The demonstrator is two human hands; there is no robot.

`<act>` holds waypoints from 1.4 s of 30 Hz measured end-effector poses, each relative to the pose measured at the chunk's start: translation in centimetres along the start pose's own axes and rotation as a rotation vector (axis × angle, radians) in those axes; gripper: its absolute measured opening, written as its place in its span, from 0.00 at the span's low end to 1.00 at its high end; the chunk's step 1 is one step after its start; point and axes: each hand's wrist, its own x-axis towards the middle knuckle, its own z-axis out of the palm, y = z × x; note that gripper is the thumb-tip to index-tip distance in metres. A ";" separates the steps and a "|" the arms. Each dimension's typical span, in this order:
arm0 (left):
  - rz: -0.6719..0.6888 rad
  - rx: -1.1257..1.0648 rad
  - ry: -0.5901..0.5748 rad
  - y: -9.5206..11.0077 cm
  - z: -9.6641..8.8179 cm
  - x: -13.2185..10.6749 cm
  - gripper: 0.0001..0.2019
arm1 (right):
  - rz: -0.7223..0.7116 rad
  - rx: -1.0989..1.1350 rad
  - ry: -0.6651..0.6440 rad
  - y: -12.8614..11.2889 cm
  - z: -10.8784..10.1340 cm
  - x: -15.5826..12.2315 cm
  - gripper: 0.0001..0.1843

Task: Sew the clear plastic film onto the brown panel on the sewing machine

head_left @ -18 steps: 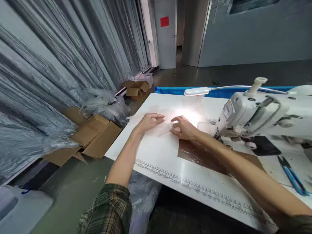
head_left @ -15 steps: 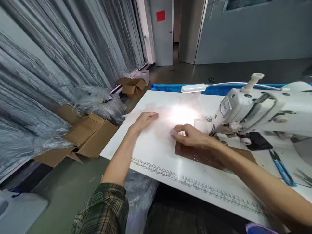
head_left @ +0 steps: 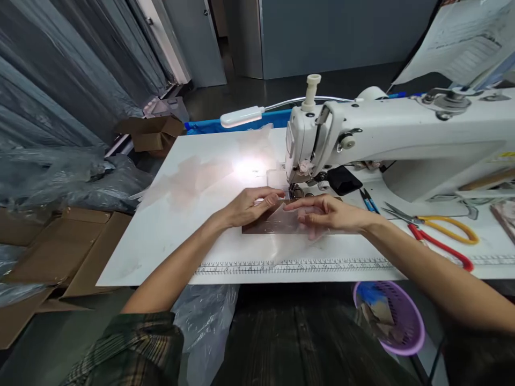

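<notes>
A thin, see-through pale fabric piece (head_left: pixel 287 244) lies in front of the sewing machine (head_left: pixel 298 139), over a flat brown strip (head_left: pixel 257 227). My left hand (head_left: pixel 253 208) has its thumb and fingers closed at the piece's upper left edge, close to the needle area. Opposite it, my right hand (head_left: pixel 330 213) stretches its index finger toward the left fingertips. Its other fingers are bent around the sheer fabric, which partly veils them. Both hands are low over the tabletop (head_left: pixel 161 236).
Blue-handled snips (head_left: pixel 369 201), yellow-handled scissors (head_left: pixel 446 228) and a red-handled tool (head_left: pixel 442 249) lie at the right. A lamp (head_left: pixel 241 117) lights the table. A printed ruler (head_left: pixel 301 266) runs along the front edge. Below hangs a purple basket (head_left: pixel 418 327); cardboard boxes (head_left: pixel 76 246) stand left.
My view has turned right and down. Both hands have come together at the needle area from farther left on the table, and a sheer piece now lies between them over the brown strip.
</notes>
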 end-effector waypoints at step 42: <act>-0.403 -0.999 0.569 -1.9 2.5 -0.1 0.19 | 0.034 0.072 0.568 3.0 -2.1 2.5 0.33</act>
